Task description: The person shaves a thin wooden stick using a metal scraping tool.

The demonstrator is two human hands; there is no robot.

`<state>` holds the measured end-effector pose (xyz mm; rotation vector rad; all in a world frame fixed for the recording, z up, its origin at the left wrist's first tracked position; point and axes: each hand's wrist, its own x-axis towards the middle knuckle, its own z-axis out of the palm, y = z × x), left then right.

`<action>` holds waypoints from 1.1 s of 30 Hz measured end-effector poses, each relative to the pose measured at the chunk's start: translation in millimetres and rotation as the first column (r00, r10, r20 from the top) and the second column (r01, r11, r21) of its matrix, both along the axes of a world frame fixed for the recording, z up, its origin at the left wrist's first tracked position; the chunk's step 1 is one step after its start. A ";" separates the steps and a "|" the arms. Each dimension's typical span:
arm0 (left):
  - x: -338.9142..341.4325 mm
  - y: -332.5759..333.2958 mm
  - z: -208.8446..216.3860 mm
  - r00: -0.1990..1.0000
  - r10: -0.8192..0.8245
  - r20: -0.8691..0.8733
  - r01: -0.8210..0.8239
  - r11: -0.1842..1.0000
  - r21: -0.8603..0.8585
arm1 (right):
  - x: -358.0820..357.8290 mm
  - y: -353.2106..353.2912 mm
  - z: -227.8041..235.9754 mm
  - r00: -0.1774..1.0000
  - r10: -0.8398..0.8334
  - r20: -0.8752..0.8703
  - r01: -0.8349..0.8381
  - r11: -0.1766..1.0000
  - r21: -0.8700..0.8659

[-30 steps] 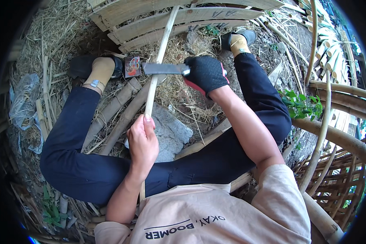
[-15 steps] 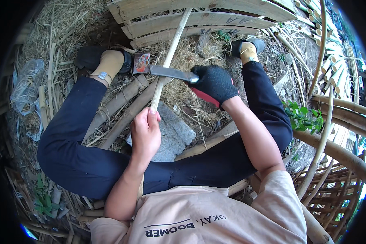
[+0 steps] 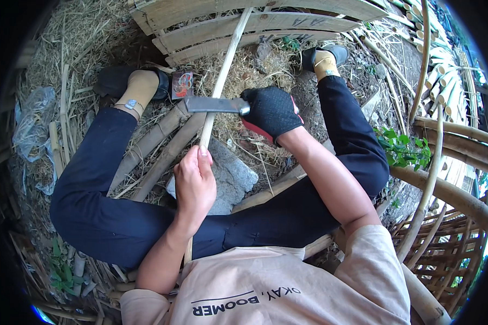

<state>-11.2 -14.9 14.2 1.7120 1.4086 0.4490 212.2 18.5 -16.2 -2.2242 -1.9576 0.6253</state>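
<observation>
My bare left hand [image 3: 196, 181] is closed round a long pale bamboo strip [image 3: 225, 70], thumb on top. The strip slants from my lap up to the slatted wooden crate [image 3: 255, 33] at the far side. My right hand [image 3: 271, 112], in a black and red glove, grips a knife by its handle, which the fingers mostly hide. Its broad grey blade [image 3: 214, 104] lies across the strip, a little beyond my left hand, with the tip to the left.
A grey stone [image 3: 222, 176] sits between my legs beside bamboo poles [image 3: 162, 146]. Shavings and straw [image 3: 238, 70] cover the ground. A small printed packet [image 3: 182, 85] lies by my left shoe. Cut bamboo [image 3: 444, 86] is stacked at the far right, past a leafy plant [image 3: 401, 149].
My right hand has drawn the knife slightly nearer and to the left along the strip. My left hand still holds the strip in about the same place.
</observation>
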 end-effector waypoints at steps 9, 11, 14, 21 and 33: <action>-1.8 -3.2 0.4 1.000 -0.011 0.014 0.011 1.000 -0.010 | 27.4 13.7 2.2 0.990 -0.130 0.053 0.129 0.991 0.031; -3.6 -9.0 0.0 0.999 -0.042 0.030 0.042 0.999 -0.019 | 48.1 17.6 -2.5 0.966 -0.254 0.058 0.253 0.967 0.025; -9.4 -21.6 -0.5 0.996 -0.037 0.080 0.046 0.992 -0.119 | 92.5 16.6 0.5 0.916 -0.375 0.144 0.370 0.927 0.060; -8.8 -8.4 -15.7 0.975 0.106 0.197 -0.057 0.969 -0.242 | 55.3 15.2 25.0 0.974 -0.215 -0.067 0.219 0.974 0.061; -10.0 -2.3 -9.9 0.996 0.030 0.083 -0.016 0.986 -0.165 | 3.5 3.5 12.1 0.998 0.063 -0.009 -0.063 0.994 -0.086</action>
